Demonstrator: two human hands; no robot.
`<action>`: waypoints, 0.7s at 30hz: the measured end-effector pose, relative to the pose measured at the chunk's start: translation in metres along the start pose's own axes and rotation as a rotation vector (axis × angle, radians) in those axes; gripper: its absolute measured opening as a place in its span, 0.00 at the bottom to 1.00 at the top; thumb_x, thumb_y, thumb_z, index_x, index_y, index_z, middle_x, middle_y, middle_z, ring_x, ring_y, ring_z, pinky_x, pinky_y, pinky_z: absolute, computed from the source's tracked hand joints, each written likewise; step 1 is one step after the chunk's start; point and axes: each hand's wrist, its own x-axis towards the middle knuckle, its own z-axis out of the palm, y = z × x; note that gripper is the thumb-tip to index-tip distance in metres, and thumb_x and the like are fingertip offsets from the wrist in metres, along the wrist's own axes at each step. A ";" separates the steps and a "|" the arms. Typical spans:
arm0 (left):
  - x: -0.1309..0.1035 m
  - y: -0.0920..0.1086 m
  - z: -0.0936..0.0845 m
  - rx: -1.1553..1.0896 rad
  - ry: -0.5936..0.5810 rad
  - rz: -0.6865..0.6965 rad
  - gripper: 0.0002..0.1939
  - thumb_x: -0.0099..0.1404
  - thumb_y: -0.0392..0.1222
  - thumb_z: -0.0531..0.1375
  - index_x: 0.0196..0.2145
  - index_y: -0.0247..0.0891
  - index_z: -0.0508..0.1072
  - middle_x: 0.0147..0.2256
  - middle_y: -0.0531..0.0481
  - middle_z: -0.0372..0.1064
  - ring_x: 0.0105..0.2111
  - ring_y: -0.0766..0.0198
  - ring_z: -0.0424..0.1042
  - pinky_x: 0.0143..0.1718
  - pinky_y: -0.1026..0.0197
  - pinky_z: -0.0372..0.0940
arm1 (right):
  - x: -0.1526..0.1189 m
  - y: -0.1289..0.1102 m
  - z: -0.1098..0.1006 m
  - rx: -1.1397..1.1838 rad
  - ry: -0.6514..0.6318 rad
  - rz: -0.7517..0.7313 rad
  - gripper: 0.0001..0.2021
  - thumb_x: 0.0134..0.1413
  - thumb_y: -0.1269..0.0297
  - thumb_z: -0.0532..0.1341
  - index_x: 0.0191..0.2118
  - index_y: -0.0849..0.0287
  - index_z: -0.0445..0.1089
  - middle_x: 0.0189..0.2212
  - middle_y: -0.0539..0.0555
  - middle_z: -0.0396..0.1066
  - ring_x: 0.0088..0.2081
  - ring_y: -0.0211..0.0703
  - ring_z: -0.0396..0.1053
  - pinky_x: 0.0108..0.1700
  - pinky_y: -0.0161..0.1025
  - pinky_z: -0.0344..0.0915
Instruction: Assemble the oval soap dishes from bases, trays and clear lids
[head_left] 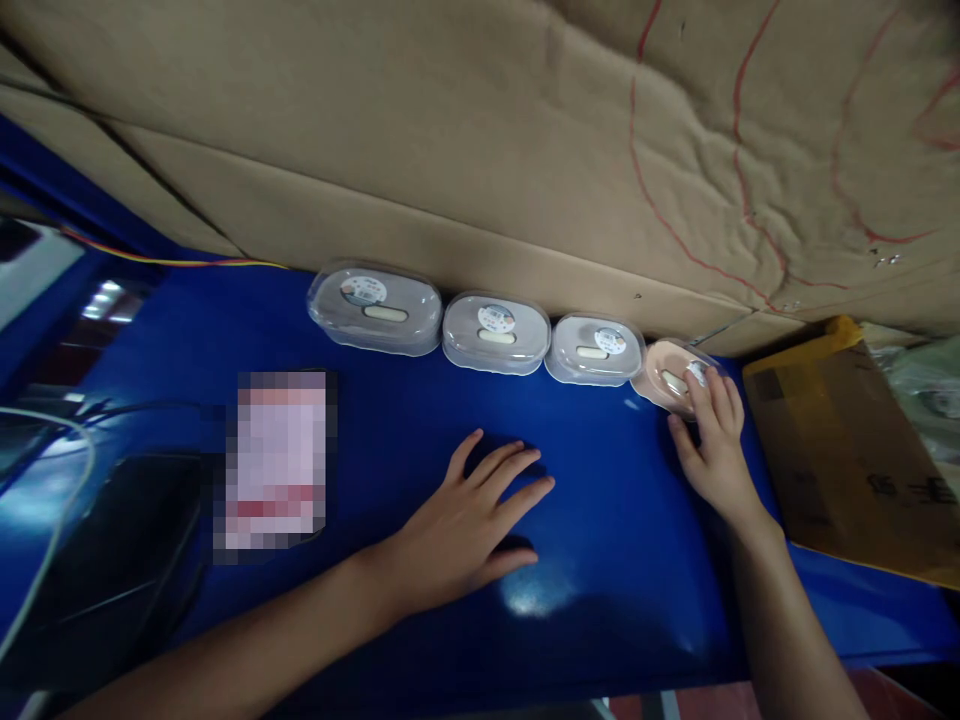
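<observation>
Your right hand (716,455) touches the pink box (663,362), grip unclear; left hand (459,522) spread. Box likely light, slick: hold sides.

The right hand (714,440) has its fingers over the peach container (661,368). Right of it stands a cardboard box (847,440); left of it, three grey containers (517,320) on the blue bench (622,480) and, nearer the viewer, the outspread left hand (461,530).

Beside the cardboard box (840,460), we are showing a bare right hand (716,450) and a slim, bare right forearm (787,610); well apart from it, we are showing a bare left hand (461,525), slender fingers (514,469) and a bare left forearm (300,632).
</observation>
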 end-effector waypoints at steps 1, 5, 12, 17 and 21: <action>0.000 0.000 0.000 -0.004 0.005 -0.002 0.34 0.75 0.60 0.66 0.70 0.41 0.69 0.70 0.35 0.66 0.72 0.39 0.63 0.76 0.26 0.44 | 0.001 -0.002 0.000 0.006 0.000 -0.003 0.36 0.77 0.59 0.56 0.82 0.41 0.43 0.82 0.56 0.43 0.82 0.68 0.40 0.78 0.77 0.45; 0.000 0.000 0.000 -0.007 0.023 0.002 0.33 0.75 0.60 0.66 0.69 0.41 0.70 0.70 0.35 0.67 0.72 0.39 0.63 0.76 0.26 0.45 | 0.002 -0.011 0.003 0.016 -0.020 -0.015 0.37 0.77 0.59 0.57 0.83 0.42 0.42 0.83 0.56 0.42 0.82 0.69 0.38 0.77 0.78 0.44; 0.000 0.000 0.001 -0.009 0.011 -0.007 0.33 0.74 0.59 0.68 0.69 0.41 0.70 0.70 0.35 0.66 0.72 0.38 0.63 0.74 0.24 0.47 | 0.008 -0.025 0.007 0.059 -0.052 -0.050 0.40 0.76 0.58 0.57 0.83 0.46 0.37 0.83 0.59 0.42 0.83 0.69 0.34 0.78 0.79 0.43; 0.000 0.000 0.001 -0.012 0.021 -0.010 0.32 0.74 0.60 0.67 0.68 0.42 0.71 0.69 0.36 0.67 0.72 0.39 0.64 0.75 0.25 0.46 | 0.020 -0.024 0.008 0.071 -0.081 -0.104 0.39 0.76 0.58 0.56 0.83 0.43 0.37 0.83 0.57 0.40 0.82 0.70 0.36 0.77 0.80 0.46; 0.000 -0.001 0.001 -0.007 0.011 -0.009 0.32 0.74 0.60 0.67 0.67 0.42 0.72 0.69 0.36 0.67 0.71 0.39 0.64 0.75 0.26 0.46 | 0.031 -0.020 0.012 0.075 -0.075 -0.134 0.41 0.75 0.57 0.58 0.83 0.43 0.37 0.83 0.58 0.38 0.82 0.70 0.37 0.77 0.78 0.47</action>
